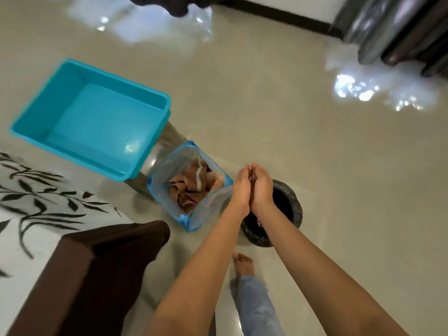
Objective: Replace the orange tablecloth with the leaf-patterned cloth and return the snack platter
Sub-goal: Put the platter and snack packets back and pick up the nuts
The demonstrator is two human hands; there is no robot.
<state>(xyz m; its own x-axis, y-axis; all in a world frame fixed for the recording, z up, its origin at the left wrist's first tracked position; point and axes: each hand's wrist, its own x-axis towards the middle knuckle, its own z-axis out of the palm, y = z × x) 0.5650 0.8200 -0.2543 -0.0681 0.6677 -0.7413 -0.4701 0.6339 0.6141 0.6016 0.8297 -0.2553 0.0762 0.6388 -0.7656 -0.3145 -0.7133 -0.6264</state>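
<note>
Tub [92,117]: bright turquoise plastic, plain inside and out.
Leaf-patterned cloth [36,202]: white ground, scattered with black leaf sprigs.
Orange tablecloth [186,190]: dull orange-brown, crossed by a pale cream stripe.
Mesh bag [213,202]: translucent pale blue, edged in solid blue.
Bin [288,204]: black, with a black liner.
Floor [291,129]: glossy beige tile, flecked with white glare.
Brown fabric [97,263]: dark chocolate, unpatterned.
Trouser leg [257,306]: faded light blue denim.
Curtain [400,27]: silver-grey, with darker folds.
Skirting [278,15]: black.
</note>
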